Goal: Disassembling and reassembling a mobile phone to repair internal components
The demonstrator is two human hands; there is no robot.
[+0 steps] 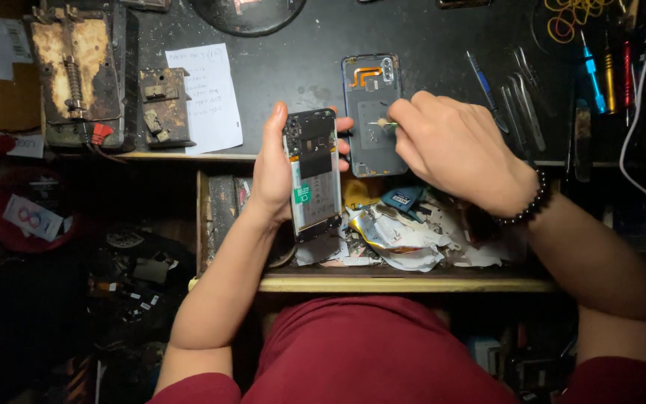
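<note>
Two hands at work above open drawer [413, 283] of scrap. Left hand [274, 168] clamped around opened phone [313, 176], held upright, internals exposed. Right hand [454, 146] pinched shut on thin tool [384, 124], tip over detached back cover [371, 112] lying on black bench [300, 60]. Tweezers [521, 97] and screwdrivers [607, 71] to the right.

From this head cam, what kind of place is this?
Most likely a phone repair bench. The left hand holds an opened phone, its back cover lies on the dark worktop, and tweezers and screwdrivers sit at the right.
</note>
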